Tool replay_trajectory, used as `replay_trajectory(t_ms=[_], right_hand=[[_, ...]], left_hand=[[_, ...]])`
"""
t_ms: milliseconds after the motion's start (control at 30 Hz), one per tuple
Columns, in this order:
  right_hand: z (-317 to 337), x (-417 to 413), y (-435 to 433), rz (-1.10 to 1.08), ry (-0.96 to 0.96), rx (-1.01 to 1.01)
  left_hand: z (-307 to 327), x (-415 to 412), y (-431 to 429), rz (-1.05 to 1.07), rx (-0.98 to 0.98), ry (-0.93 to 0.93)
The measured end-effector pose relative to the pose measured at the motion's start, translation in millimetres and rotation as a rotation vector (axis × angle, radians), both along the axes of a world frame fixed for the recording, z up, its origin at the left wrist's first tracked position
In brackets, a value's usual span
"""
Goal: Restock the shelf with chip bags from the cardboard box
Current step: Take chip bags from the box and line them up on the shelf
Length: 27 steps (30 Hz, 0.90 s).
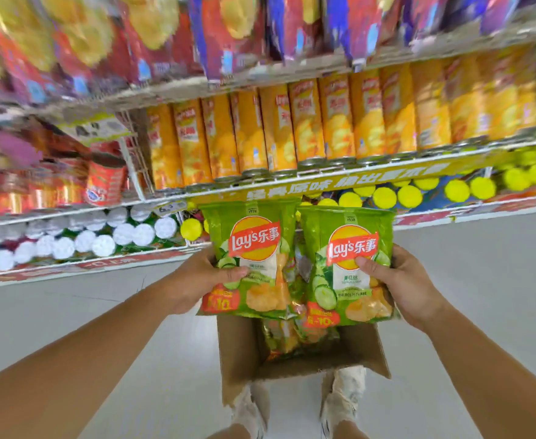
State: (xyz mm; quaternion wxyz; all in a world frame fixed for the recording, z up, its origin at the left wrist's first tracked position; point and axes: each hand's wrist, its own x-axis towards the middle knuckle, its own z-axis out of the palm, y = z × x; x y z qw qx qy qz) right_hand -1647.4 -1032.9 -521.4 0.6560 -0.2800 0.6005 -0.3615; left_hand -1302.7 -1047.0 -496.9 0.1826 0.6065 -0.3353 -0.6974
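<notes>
Two green chip bags are held up side by side above the open cardboard box (244, 350), which stands on the floor between my feet. My left hand (203, 277) grips the left green bag (254, 245) at its left edge, thumb on the front. My right hand (399, 280) grips the right green bag (349, 239) at its right edge, thumb on the front. More chip bags (295, 335) lie inside the box. The shelf (323, 182) rises right behind the bags.
Orange chip cans (308, 122) fill the middle shelf. Red and purple bags (228, 30) hang on the top row. Cans with white lids (102, 239) and yellow lids (456, 190) lie on the lower shelves. Pale floor (482, 264) spreads on both sides of the box.
</notes>
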Motion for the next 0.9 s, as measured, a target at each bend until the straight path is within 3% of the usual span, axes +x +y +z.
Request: replay_trajectory(t_ms=[267, 600, 900], right_hand=[[178, 10, 3, -0.099, 0.016, -0.132], [357, 25, 18, -0.181, 0.038, -0.330], [465, -29, -20, -0.121, 0.135, -0.506]], left_hand=[[182, 17, -7, -0.034, -0.164, -0.001], [362, 26, -12, -0.095, -0.436, -0.016], [460, -25, -14, 0.036, -0.611, 0.009]])
